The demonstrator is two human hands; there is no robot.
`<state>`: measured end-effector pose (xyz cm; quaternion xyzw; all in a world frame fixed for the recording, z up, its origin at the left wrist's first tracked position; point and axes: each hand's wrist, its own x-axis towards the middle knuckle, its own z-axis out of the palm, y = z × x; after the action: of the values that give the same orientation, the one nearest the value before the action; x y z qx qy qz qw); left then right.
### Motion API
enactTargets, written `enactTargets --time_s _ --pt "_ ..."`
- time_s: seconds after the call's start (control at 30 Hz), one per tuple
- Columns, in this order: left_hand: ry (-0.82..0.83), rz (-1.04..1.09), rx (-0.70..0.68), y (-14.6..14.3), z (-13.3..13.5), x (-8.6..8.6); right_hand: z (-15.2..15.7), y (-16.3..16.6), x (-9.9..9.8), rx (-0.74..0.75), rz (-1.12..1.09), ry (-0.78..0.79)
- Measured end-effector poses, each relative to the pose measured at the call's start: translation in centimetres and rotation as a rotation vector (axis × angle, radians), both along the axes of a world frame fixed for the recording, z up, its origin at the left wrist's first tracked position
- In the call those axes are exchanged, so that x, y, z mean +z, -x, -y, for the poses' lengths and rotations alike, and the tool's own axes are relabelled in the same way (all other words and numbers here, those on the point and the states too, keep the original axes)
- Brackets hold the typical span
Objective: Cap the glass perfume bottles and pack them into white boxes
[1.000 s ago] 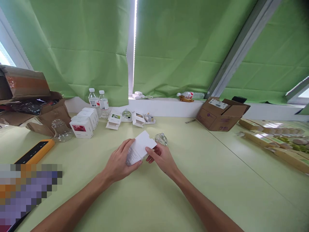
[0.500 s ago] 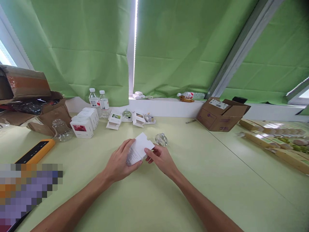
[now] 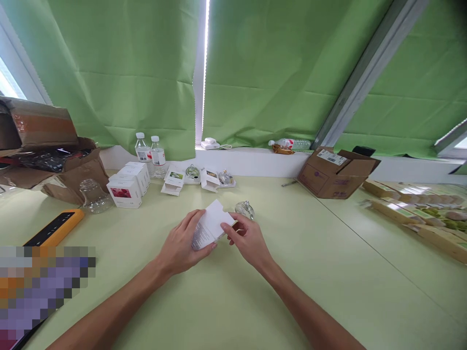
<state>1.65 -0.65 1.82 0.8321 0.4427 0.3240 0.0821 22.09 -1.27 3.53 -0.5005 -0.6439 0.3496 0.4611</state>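
Note:
A small white carton point(image 3: 209, 227) with fine print on one side is held over the pale green table point(image 3: 328, 272). My left hand point(image 3: 180, 248) wraps round its lower end. Fingers of my right hand point(image 3: 247, 240) pinch its upper right edge at the raised flap. A small clear glass bottle point(image 3: 244, 209) lies on the table just behind my right hand.
White cartons point(image 3: 127, 187), two water bottles point(image 3: 153, 154), a glass jar point(image 3: 92, 197) and opened small packets point(image 3: 199, 180) sit at the back left. An open cardboard box point(image 3: 337, 172) stands back right, long boxes point(image 3: 412, 206) far right, an orange device point(image 3: 54, 228) left.
The carton's flap has tipped slightly down and my right hand has shifted a little up along its edge. My left hand has hardly moved.

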Motion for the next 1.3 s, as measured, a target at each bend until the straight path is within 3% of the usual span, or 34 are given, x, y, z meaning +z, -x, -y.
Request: enactTargets --time_s 0.3,0.63,1.3 --pt "0.003 -0.006 0.004 -0.01 -0.02 -0.04 0.19 0.12 -0.19 -0.057 0.094 -0.142" --pt "0.02 0.017 0.003 -0.02 0.05 0.01 0.36 0.43 -0.34 0.084 0.174 -0.223" --pt "0.012 0.037 0.015 -0.1 0.02 -0.16 0.55 0.53 -0.38 0.238 0.182 -0.131"
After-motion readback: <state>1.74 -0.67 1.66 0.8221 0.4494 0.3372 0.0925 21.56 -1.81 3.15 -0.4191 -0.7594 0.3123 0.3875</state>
